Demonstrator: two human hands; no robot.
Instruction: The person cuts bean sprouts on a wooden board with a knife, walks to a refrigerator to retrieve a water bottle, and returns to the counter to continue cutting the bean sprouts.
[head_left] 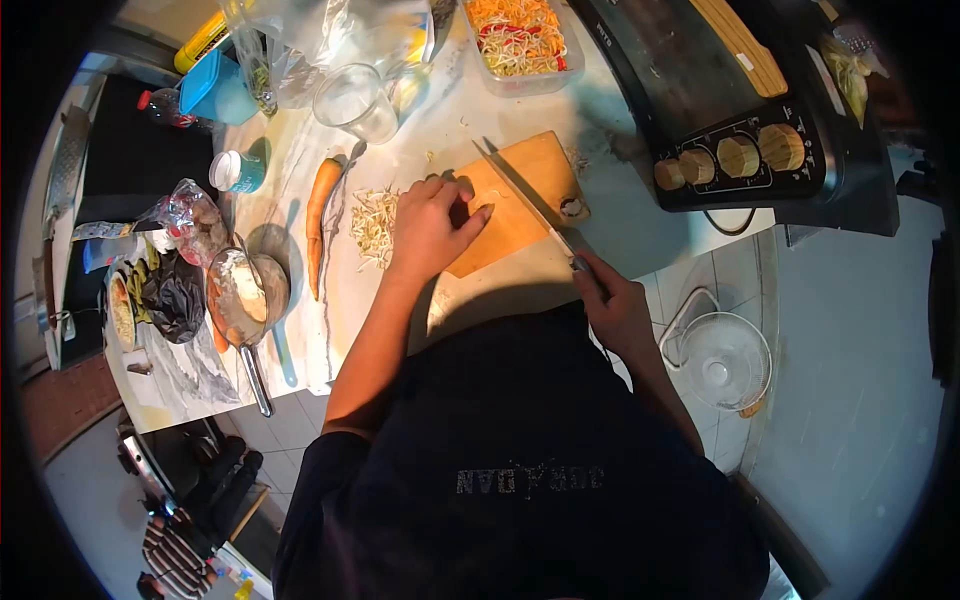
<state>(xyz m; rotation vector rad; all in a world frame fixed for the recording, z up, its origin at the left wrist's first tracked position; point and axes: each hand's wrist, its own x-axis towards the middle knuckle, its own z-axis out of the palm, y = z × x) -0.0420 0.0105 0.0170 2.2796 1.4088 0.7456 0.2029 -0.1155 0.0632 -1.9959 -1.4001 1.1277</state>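
Note:
My right hand [610, 302] is wrapped round the handle of a kitchen knife [522, 190]. The blade slants up and left over a wooden cutting board [540, 165]. At the board's left side rests my left hand [435, 228], its fingers curled and the thumb reaching toward the board's middle. Whatever lies under those fingers is hidden. A heap of bean sprouts [373, 225] sits on the table just left of this hand. A thin pale piece [492, 196] lies on the board near my thumb.
A carrot [320, 205], a clear cup [358, 105] and a strainer with white powder [245, 290] stand to the left. Behind the board is a plastic tub of shredded vegetables [522, 50]. A black appliance with wooden knobs [738, 155] bounds the right side.

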